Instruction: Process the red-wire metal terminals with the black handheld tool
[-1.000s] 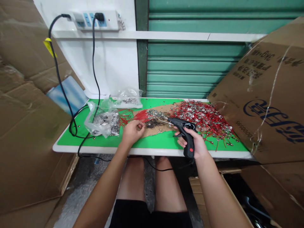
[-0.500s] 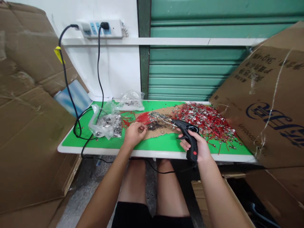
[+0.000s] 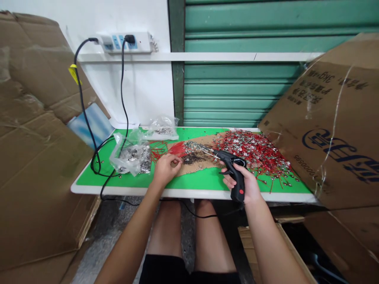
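My right hand [image 3: 247, 185] grips a black pistol-shaped tool [image 3: 232, 170] with a red button, its thin tip pointing left over a scorched cardboard sheet [image 3: 197, 158]. My left hand [image 3: 164, 168] rests on that cardboard with fingers pinched around small red wires I can barely make out. A bundle of red wires with metal ends [image 3: 181, 148] lies just beyond its fingers. A large heap of finished red wires with metal terminals [image 3: 255, 150] spreads to the right of the tool.
The green table [image 3: 97, 175] has a white edge. A clear bag of metal parts [image 3: 132, 154] and a second bag [image 3: 162, 128] lie at the left. Black cables [image 3: 83, 110] run to a wall power strip [image 3: 124, 42]. Cardboard boxes [image 3: 331, 122] crowd both sides.
The view has shifted slightly; both hands stay in nearly the same place, the right hand and tool edging a little toward the left hand.
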